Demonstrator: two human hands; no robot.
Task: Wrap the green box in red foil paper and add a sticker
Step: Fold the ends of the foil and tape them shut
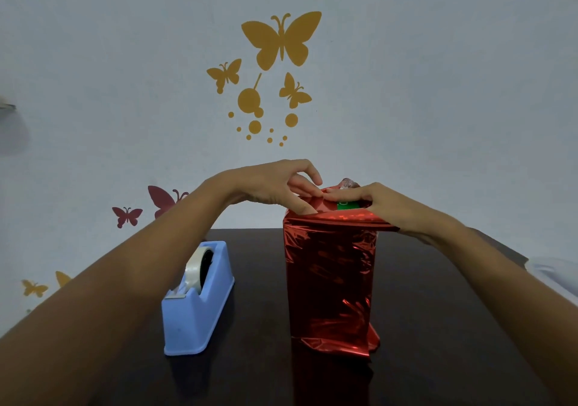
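Note:
The green box (347, 205) stands upright on the dark table, covered on its sides by shiny red foil paper (328, 274); only a small green patch shows at the open top. My left hand (275, 186) presses and pinches a foil flap at the top left corner. From the right, my right hand (378, 202) lies over the top edge with fingers flat on the foil. Loose foil bunches at the bottom right of the box. No sticker is visible.
A blue tape dispenser (197, 305) with a clear tape roll stands left of the box. The dark table (438, 327) runs back to a wall with butterfly decals. A pale object (553, 274) sits at the table's right edge.

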